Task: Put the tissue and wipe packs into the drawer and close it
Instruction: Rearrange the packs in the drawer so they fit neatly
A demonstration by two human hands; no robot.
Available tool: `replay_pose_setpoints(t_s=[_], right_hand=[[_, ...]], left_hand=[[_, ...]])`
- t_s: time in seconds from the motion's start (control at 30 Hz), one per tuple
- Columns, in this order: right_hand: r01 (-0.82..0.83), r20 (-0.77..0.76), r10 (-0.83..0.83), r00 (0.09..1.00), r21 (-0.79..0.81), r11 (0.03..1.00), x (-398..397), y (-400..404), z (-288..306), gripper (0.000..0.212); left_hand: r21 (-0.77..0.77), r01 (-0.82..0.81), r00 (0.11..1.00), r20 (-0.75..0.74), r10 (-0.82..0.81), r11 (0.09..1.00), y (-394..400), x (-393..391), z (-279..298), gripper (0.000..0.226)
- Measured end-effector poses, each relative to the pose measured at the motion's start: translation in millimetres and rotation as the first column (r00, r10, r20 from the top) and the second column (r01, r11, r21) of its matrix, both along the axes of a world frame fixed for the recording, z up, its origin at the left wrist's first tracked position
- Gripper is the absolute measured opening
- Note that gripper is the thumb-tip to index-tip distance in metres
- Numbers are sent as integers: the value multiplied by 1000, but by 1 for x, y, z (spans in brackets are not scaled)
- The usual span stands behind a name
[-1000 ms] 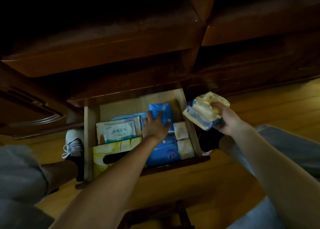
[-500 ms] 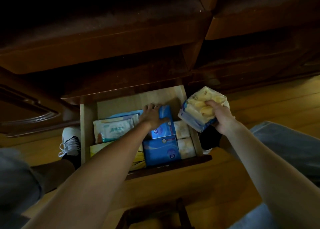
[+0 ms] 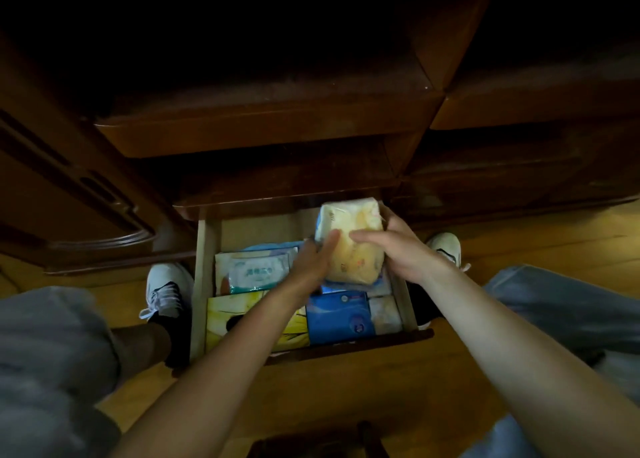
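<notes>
The dark wooden cabinet (image 3: 311,121) filled the top of my view, and its bottom drawer (image 3: 202,284) stood pulled out over the floor (image 3: 346,385), between my two white shoes. A second before, only my left shoe (image 3: 166,286) had shown; now the right shoe (image 3: 445,249) was in sight too.

Inside the drawer lay the packs as before: a yellow tissue box (image 3: 242,313) at the near left, a white-and-green wipe pack (image 3: 254,272) behind it, a blue pack (image 3: 337,317) at the near middle, and a small pale pack (image 3: 382,313) against the right wall.

The main change was the yellow pack (image 3: 351,241). A second earlier my right hand (image 3: 405,253) had held it alone, out beyond the drawer's right wall. Now it was above the drawer's back right part, over the blue packs, standing tilted. I could not tell whether its lower end touched them.

My left hand (image 3: 313,265), which had lain flat on the blue packs, had risen to the yellow pack's left side. Both grips were closed on that pack, left fingers (image 3: 329,246) on its front, right fingers (image 3: 367,237) wrapped across the middle from the other side.
</notes>
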State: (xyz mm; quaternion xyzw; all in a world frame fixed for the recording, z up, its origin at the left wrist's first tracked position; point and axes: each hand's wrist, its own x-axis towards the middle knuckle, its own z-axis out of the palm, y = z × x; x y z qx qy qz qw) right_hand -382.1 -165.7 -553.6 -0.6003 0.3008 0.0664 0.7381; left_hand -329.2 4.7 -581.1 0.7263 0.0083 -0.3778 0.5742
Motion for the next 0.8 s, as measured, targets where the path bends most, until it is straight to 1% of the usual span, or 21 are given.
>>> replay_pose_setpoints(t_s=[0.03, 0.07, 0.1, 0.13, 0.2, 0.23, 0.27, 0.3, 0.33, 0.37, 0.43, 0.47, 0.5, 0.53, 0.6, 0.63, 0.67, 0.7, 0.77, 0.8], right_hand=[[-5, -2, 5, 1000, 15, 1000, 4, 5, 6, 72], [-27, -24, 27, 999, 24, 999, 5, 10, 12, 76], [-68, -59, 69, 996, 17, 998, 5, 15, 18, 78], [-113, -88, 112, 990, -8, 994, 3, 22, 24, 76], [-151, -95, 139, 986, -139, 979, -6, 35, 31, 56], [-146, -65, 134, 989, -244, 959, -12, 41, 33, 44], [-134, -25, 134, 991, -348, 928, -17, 46, 33, 37], [-126, 13, 145, 989, -419, 899, -21, 51, 34, 35], [-131, 35, 164, 986, -449, 884, -25, 57, 37, 34], [-147, 42, 186, 982, -456, 878, -27, 62, 38, 33], [-170, 27, 206, 978, -465, 869, -30, 72, 38, 27], [-173, 7, 201, 980, -473, 864, -31, 76, 39, 24], [-170, -9, 187, 982, -462, 870, -30, 79, 40, 27], [-164, -31, 168, 985, -429, 888, -29, 82, 42, 38], [-143, -109, 113, 988, -338, 930, -24, 89, 47, 80], [-118, -143, 75, 987, -321, 940, -19, 91, 48, 96], [-76, -152, 23, 988, -349, 934, -15, 92, 46, 102], [-32, -136, -29, 990, -421, 907, -13, 91, 42, 101], [34, -30, -63, 998, -587, 809, -13, 88, 33, 80], [41, 17, -39, 999, -654, 755, -15, 87, 30, 69]], left_hand=[[0, -84, 996, 1, 84, 996, 7, 5, 5, 32], [-21, -167, 986, -30, 167, 986, 13, 9, 12, 30], [-46, -228, 972, -69, 225, 972, 17, 12, 20, 33], [-61, -254, 965, -90, 248, 965, 19, 12, 28, 35], [-84, -250, 962, -129, 239, 964, 21, 5, 44, 36], [-110, -256, 955, -186, 233, 960, 21, 0, 50, 38], [-136, -277, 938, -252, 237, 951, 22, -5, 57, 41], [-149, -304, 920, -301, 250, 941, 21, -9, 63, 47], [-141, -341, 907, -308, 286, 929, 21, -11, 68, 53], [-101, -383, 899, -269, 346, 918, 20, -11, 71, 56], [-18, -477, 872, -130, 471, 879, 18, -9, 71, 53], [-11, -506, 860, -80, 504, 862, 18, -9, 70, 49], [-24, -527, 850, -39, 526, 850, 19, -10, 69, 44], [-46, -538, 842, 17, 540, 841, 20, -11, 67, 37], [-98, -520, 829, 181, 529, 849, 22, -11, 59, 28], [-122, -492, 829, 238, 506, 862, 22, -12, 55, 26], [-136, -460, 839, 258, 479, 878, 21, -13, 53, 26], [-142, -432, 857, 244, 454, 891, 19, -16, 52, 26], [-171, -414, 889, 134, 438, 894, 17, -20, 52, 26], [-201, -440, 890, 29, 455, 875, 17, -21, 51, 31]])
